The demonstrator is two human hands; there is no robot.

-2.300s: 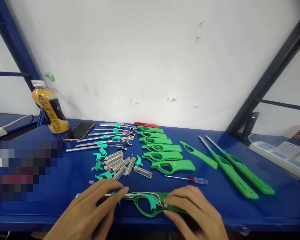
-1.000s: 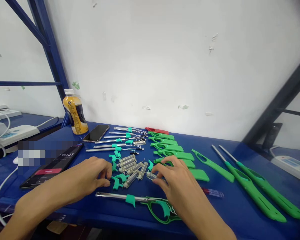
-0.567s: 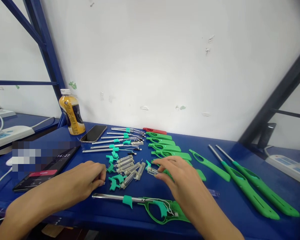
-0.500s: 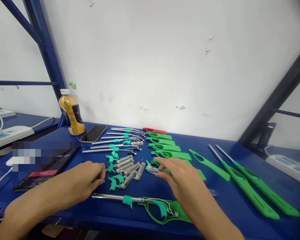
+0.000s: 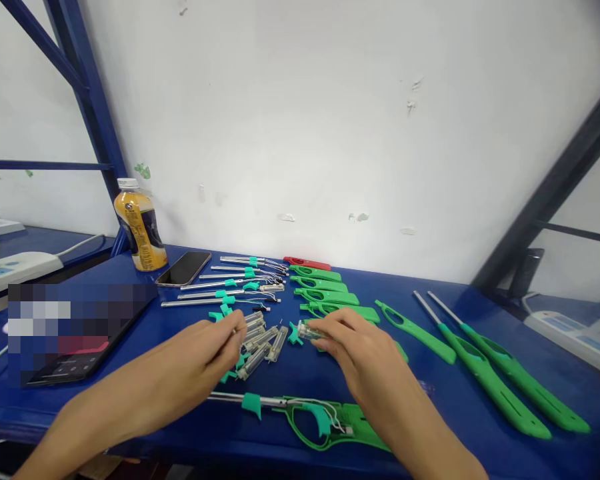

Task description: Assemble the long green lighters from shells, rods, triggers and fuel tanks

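Note:
Between the thumb and fingers of my right hand is a clear lighter fuel tank, held level. A teal trigger piece sits at its left end. My left hand is closed in a pinch over the left side of the pile of clear fuel tanks; whatever its fingertips hold cannot be made out. Below both hands lies an opened green lighter shell with a metal tube, a teal trigger and white wires in it. My right forearm covers part of the shell.
Several metal tubes with wires lie behind the pile. Green shell halves and a red one stand in a row. Two assembled lighters lie right. A phone, bottle and dark tablet-like device are left.
My left hand has moved right and now covers some teal triggers and tank ends. My right hand keeps the fuel tank in nearly the same spot. The camera view has shifted slightly.

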